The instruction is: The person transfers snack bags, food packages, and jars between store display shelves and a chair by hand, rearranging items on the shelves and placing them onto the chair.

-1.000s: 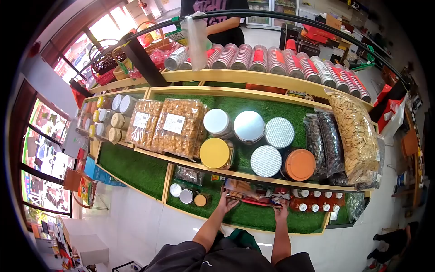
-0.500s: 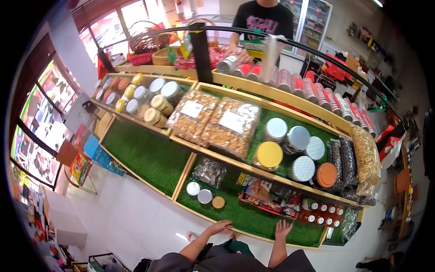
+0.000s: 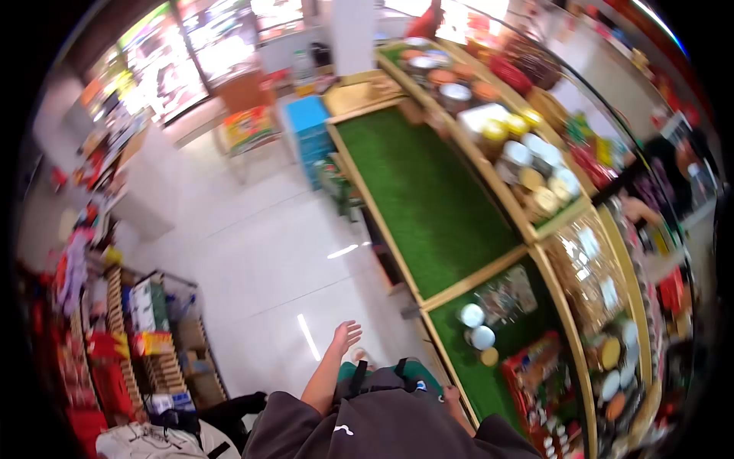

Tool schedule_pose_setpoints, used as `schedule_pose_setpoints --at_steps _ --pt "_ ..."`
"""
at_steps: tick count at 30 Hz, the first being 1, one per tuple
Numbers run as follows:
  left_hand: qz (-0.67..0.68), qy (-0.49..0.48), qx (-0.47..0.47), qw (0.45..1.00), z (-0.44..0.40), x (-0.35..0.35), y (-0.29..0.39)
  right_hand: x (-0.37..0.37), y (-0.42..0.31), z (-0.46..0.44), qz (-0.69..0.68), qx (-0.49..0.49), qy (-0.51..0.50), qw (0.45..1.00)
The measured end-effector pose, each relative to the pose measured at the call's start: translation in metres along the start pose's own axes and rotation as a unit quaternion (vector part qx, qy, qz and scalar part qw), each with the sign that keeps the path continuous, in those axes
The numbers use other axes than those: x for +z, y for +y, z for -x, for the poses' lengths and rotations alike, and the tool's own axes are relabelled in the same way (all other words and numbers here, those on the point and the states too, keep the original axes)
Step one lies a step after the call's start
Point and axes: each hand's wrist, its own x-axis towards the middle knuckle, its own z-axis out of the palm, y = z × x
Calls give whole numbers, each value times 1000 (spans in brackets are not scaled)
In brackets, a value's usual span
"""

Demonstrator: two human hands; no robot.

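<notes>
My left hand (image 3: 346,334) over floor (image 3: 245,260), fingers spread, empty. Right hand (image 3: 451,394) nearer red tray (image 3: 512,382), lying rightward, long axis along shelf (image 3: 475,379); right fingers, can't tell.

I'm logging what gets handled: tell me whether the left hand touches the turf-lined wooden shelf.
Apart. The head view shows it plainly: white tiled floor lies between the open left hand and the turf-lined wooden shelf.
</notes>
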Motion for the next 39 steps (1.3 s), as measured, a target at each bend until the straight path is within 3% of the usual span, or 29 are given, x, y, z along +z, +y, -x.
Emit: schedule_pose_setpoints --at_steps 4,9,12,15,18,19,22,24,27,29,30,33,34,35,37,39 --pt "100 51 66 992 -11 -70 67 51 -78 -53 -36 30 -96 994" --pt "96 135 110 980 -21 -133 139 82 -165 -82 -19 66 -182 981" --pt "-55 232 83 968 -30 -172 162 107 -215 -103 30 72 -204 976" --pt "-50 277 -28 959 -13 -206 172 147 -289 -142 66 108 -259 958" --pt "15 315 -71 946 -14 -231 164 194 -379 -179 37 33 -243 969" --pt "35 325 -86 941 -16 -239 159 221 -392 -203 -33 -91 -197 976" --pt "81 362 -122 921 -26 -238 164 225 -523 -193 -93 -67 -250 961" --pt "95 431 -91 893 -41 -244 178 238 -583 -194 -103 -88 -249 959" --pt "95 390 -116 909 -66 -268 212 244 -654 -189 -69 -123 -231 963" --pt "83 361 -134 919 -88 -293 245 251 -686 -182 -53 -93 -195 975" --pt "-30 245 -48 968 -94 -316 254 256 -698 -179 -62 -88 -180 978" --pt "-137 166 -67 974 -131 -367 335 281 -689 -176 -49 -27 -110 992" --pt "-63 245 -197 947 -167 -386 363 289 -679 -175 -8 -25 -114 993" --pt "-47 204 -120 971 -196 -423 367 296 -671 -173 40 -28 -119 992" --pt "-25 258 -99 961 -220 -429 448 330 -658 -164 -45 117 -86 988" --pt "-85 271 -23 959 -255 -449 516 346 -686 -123 -3 143 -145 979"
